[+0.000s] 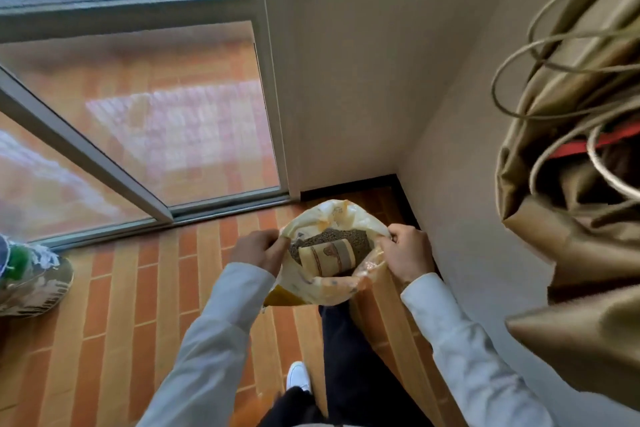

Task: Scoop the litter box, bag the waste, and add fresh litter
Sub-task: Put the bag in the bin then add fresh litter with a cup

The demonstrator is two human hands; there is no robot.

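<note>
— Litter bag: where do we have it?
— Over the tiled floor, mouth open; grey litter and a cup inside.
— Hands?
— Left hand and right hand each pinch the rim.

- Left hand and right hand grip opposite rims of an open litter bag.
- Grey litter and a beige scoop lie inside.

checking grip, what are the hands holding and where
Both hold the litter bag by its open rim: left hand on the left edge, right hand on the right.
</note>
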